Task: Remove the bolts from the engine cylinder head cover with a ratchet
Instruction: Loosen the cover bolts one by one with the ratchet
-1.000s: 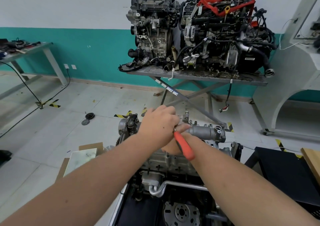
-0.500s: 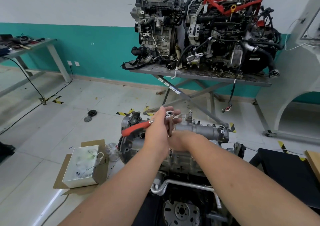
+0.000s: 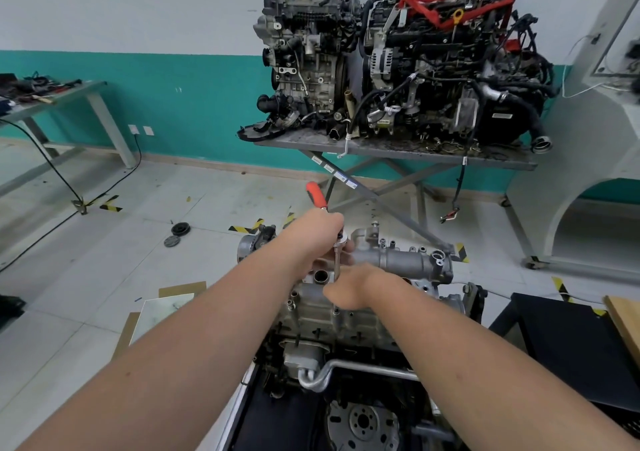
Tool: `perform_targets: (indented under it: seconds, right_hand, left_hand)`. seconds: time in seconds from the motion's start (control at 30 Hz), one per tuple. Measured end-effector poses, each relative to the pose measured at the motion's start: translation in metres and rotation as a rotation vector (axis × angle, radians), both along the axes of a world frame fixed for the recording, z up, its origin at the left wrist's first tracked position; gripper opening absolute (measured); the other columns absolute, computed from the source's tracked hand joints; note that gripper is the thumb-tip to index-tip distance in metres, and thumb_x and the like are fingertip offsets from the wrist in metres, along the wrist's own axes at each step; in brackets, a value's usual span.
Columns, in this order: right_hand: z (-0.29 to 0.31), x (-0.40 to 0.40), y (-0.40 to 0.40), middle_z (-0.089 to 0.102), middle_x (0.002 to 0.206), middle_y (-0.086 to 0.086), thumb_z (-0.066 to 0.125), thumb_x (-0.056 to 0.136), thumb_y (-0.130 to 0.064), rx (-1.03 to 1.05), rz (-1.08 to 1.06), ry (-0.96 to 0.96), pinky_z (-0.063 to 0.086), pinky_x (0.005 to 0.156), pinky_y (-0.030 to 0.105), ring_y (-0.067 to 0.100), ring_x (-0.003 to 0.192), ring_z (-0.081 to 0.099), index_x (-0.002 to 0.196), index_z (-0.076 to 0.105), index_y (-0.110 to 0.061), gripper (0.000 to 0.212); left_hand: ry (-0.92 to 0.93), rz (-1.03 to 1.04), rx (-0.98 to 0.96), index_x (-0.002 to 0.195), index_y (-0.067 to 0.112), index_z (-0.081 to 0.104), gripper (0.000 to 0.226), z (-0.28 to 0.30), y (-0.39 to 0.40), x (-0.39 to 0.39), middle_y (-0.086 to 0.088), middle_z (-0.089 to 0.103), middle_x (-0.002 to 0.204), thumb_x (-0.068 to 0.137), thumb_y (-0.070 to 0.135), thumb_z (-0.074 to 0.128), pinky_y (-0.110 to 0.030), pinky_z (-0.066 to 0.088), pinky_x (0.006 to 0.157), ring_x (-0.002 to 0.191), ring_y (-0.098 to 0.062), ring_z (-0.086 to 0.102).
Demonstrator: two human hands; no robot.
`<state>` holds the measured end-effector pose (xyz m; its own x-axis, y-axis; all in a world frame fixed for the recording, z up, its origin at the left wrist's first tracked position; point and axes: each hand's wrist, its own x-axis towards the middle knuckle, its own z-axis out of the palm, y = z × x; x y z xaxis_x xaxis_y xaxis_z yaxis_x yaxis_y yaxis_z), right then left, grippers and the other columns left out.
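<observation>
Engine parts fill the bottom of the view: a round toothed wheel (image 3: 363, 423) and a bent silver pipe (image 3: 349, 371) lie nearest, and above them stands the grey engine (image 3: 322, 315) with its cylinder head cover (image 3: 401, 260) across the top, several small bolts (image 3: 382, 241) standing up along it.

Both bare forearms reach in from the lower corners and meet over the cover. The right hand (image 3: 346, 293) sits low on the metal with its fingers curled round the foot of a thin steel extension bar (image 3: 337, 260), which stands nearly upright on the cover. The left hand (image 3: 317, 239) is above it, fingers wrapped round the ratchet (image 3: 323, 213) close to its head; the red handle (image 3: 316, 193) sticks out past the knuckles, pointing up and away.

To the left of the engine a white box (image 3: 162, 312) rests on flattened cardboard on the tiled floor (image 3: 104, 260). Two dark round discs (image 3: 176, 234) lie farther out on the tiles, near strips of yellow-and-black tape. At the right edge is a dark stand (image 3: 568, 339).

Farther back, a metal counter (image 3: 391, 151) on crossed legs carries two big engines (image 3: 398, 66), the right one draped with a red strap. Another counter (image 3: 59, 99) with scattered tools stands at far left against the teal and white wall.
</observation>
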<state>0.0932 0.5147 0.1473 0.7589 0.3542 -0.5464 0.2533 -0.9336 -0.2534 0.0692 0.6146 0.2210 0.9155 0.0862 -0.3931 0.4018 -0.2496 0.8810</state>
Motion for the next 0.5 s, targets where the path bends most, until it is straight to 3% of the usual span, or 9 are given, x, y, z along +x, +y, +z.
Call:
perform_targets:
  seconds: [0.1,0.17,0.23,0.33,0.43,0.5]
  right_hand:
    - [-0.005,0.001,-0.001,0.053,0.091,-0.004,0.037,0.093,-0.036,0.023,-0.009,0.010,0.043,0.080,0.035,0.023,0.096,0.052,0.094,0.052,-0.024,0.019]
    - [-0.004,-0.002,-0.002,0.044,0.078,-0.007,0.037,0.094,-0.036,0.030,-0.009,-0.007,0.039,0.071,0.033,0.022,0.089,0.049,0.078,0.044,-0.026,0.021]
    - [-0.004,-0.004,-0.003,0.043,0.076,-0.007,0.036,0.093,-0.037,0.031,0.000,-0.029,0.037,0.066,0.032,0.022,0.085,0.047,0.069,0.037,-0.028,0.025]
    - [-0.005,-0.004,-0.003,0.051,0.090,-0.003,0.036,0.093,-0.040,0.039,0.002,-0.032,0.041,0.076,0.035,0.024,0.093,0.050,0.085,0.046,-0.024,0.021]
    - [-0.003,-0.006,-0.002,0.050,0.100,0.000,0.036,0.093,-0.041,0.042,-0.012,-0.015,0.042,0.082,0.037,0.024,0.096,0.050,0.105,0.054,-0.025,0.027]
    - [-0.001,-0.007,-0.003,0.050,0.098,-0.001,0.036,0.093,-0.041,0.023,-0.020,-0.018,0.043,0.081,0.037,0.023,0.094,0.051,0.110,0.056,-0.023,0.032]
  left_hand:
    - [-0.045,-0.192,0.407,0.096,0.007,0.061,0.026,0.011,-0.001,0.005,0.002,0.074,0.068,0.096,0.017,0.038,-0.023,0.044,0.055,0.055,-0.011,0.066]
    - [-0.139,-0.334,0.647,0.087,0.010,0.060,0.028,0.015,-0.001,0.006,0.001,0.071,0.069,0.100,0.020,0.037,-0.020,0.038,0.046,0.048,-0.005,0.056]
    - [-0.256,-0.454,0.766,0.089,0.009,0.060,0.035,0.013,0.000,0.005,0.000,0.073,0.076,0.106,0.027,0.035,-0.025,0.038,0.047,0.042,-0.001,0.049]
    - [-0.366,-0.482,0.702,0.088,0.018,0.060,0.044,0.009,0.006,0.001,0.006,0.070,0.068,0.107,0.045,0.031,-0.025,0.039,0.050,0.039,0.003,0.047]
    - [-0.442,-0.506,0.592,0.083,0.024,0.061,0.042,0.002,0.013,-0.005,0.006,0.070,0.070,0.106,0.045,0.033,-0.014,0.037,0.045,0.045,0.000,0.046]
    - [-0.518,-0.521,0.559,0.081,0.024,0.060,0.040,-0.002,0.016,-0.010,0.004,0.068,0.073,0.106,0.043,0.036,-0.013,0.039,0.051,0.051,-0.001,0.048]
